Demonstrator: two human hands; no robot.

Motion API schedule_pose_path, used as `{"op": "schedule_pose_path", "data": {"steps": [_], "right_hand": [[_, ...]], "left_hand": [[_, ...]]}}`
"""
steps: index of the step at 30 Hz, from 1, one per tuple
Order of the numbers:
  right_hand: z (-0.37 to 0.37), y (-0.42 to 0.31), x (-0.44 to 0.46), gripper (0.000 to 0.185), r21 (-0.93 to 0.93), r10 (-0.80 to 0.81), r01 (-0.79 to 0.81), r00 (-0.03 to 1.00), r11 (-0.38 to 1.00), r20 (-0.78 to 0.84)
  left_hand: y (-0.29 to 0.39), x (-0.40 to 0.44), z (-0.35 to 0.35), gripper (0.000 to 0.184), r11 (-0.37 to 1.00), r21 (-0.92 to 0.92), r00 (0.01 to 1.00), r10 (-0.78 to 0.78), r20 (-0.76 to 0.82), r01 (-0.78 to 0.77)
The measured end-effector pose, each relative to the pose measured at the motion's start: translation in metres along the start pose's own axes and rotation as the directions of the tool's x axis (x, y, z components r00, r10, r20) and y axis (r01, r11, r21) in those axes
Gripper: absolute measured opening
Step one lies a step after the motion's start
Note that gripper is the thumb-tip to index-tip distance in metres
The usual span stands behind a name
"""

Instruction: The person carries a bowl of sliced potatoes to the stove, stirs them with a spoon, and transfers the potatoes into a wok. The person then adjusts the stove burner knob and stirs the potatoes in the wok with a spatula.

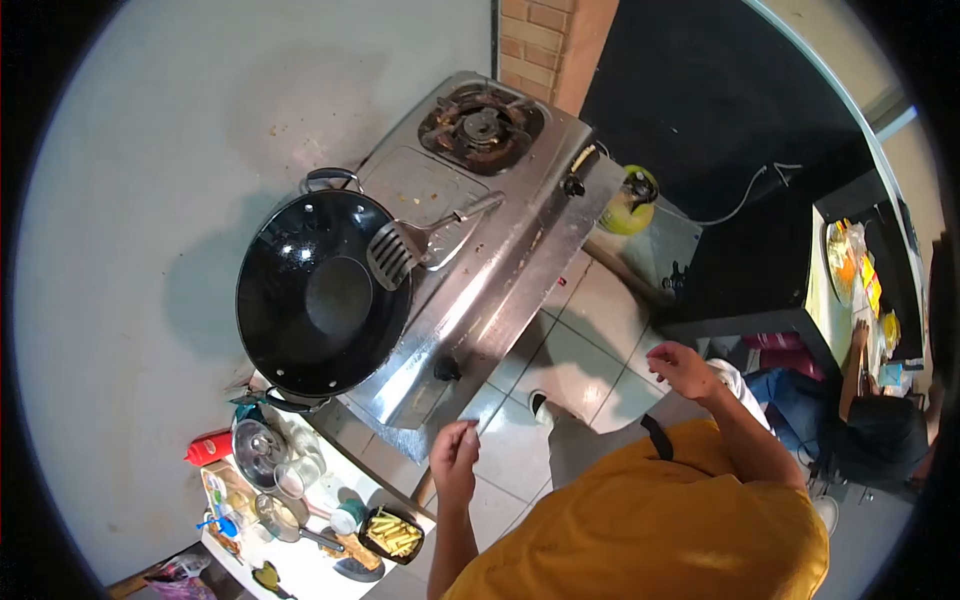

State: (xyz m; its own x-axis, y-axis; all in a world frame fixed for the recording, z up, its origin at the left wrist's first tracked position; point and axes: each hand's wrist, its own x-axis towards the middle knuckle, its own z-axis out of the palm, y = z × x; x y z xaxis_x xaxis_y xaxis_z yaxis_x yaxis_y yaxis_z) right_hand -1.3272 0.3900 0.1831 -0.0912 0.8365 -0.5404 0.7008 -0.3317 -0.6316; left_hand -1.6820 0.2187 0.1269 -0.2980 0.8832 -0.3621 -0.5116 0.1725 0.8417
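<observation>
My left hand (455,458) is near the front of the stove (515,260), below its lower knob, with its fingers curled together and nothing visible in them. Out to the right, over the tiled floor, my right hand (682,370) is held in the air, its fingers loosely bent and apart from the thumb, holding nothing. A black wok (338,295) sits on the stove's left burner. The slotted metal spatula (393,256) lies across the wok's rim, its handle pointing over the stove top.
A white table (318,508) at lower left bears a glass lid, a pan, jars and a black tray of cut potatoes (392,535). A red bottle (208,447) is beside it. The right burner (482,128) is uncovered. Another person (880,440) is at the far right.
</observation>
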Motion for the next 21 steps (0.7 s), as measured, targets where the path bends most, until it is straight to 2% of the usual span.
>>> {"op": "schedule_pose_path", "data": {"steps": [2, 4, 5, 8, 9, 12, 16, 20, 21], "right_hand": [[0.013, -0.017, 0.018, 0.03, 0.025, -0.019, 0.015, 0.985, 1.0, 0.171], [0.02, -0.036, 0.037, 0.03, 0.007, -0.012, 0.011, 0.98, 1.0, 0.2], [0.029, -0.043, 0.042, 0.03, 0.009, 0.011, -0.013, 0.974, 1.0, 0.225], [0.046, -0.056, 0.064, 0.03, 0.021, -0.003, -0.003, 0.96, 1.0, 0.279], [0.047, -0.06, 0.066, 0.029, 0.024, -0.019, 0.012, 0.947, 1.0, 0.32], [0.052, -0.076, 0.074, 0.027, 0.021, 0.002, -0.011, 0.918, 1.0, 0.396], [0.053, -0.072, 0.106, 0.025, 0.073, -0.058, 0.034, 0.936, 0.997, 0.348], [0.046, -0.092, 0.106, 0.024, 0.025, -0.014, 0.006, 0.937, 1.0, 0.348], [0.042, -0.097, 0.107, 0.024, 0.041, -0.068, 0.057, 0.935, 0.998, 0.349]], "left_hand": [[-0.007, -0.014, -0.009, 0.016, 0.998, -0.057, 1.0, -0.002, -0.023, 0.001], [-0.014, -0.021, -0.016, 0.016, 0.999, -0.017, 0.994, -0.042, -0.097, 0.041], [-0.015, -0.024, -0.018, 0.017, 0.995, -0.079, 0.992, -0.068, -0.104, 0.06], [-0.013, -0.021, -0.018, 0.017, 0.995, -0.066, 0.987, -0.089, -0.135, 0.08], [-0.01, -0.017, -0.015, 0.017, 0.997, 0.038, 0.983, -0.056, -0.173, 0.064], [-0.005, -0.008, -0.015, 0.016, 0.996, -0.069, 0.985, 0.049, -0.164, -0.061], [-0.003, 0.01, -0.015, 0.016, 0.984, -0.113, 0.973, 0.112, -0.202, -0.137], [0.015, 0.014, 0.0, 0.018, 0.987, 0.014, 0.965, 0.161, -0.207, -0.161], [0.024, 0.013, 0.005, 0.017, 0.992, 0.011, 0.968, 0.123, -0.22, -0.123]]}}
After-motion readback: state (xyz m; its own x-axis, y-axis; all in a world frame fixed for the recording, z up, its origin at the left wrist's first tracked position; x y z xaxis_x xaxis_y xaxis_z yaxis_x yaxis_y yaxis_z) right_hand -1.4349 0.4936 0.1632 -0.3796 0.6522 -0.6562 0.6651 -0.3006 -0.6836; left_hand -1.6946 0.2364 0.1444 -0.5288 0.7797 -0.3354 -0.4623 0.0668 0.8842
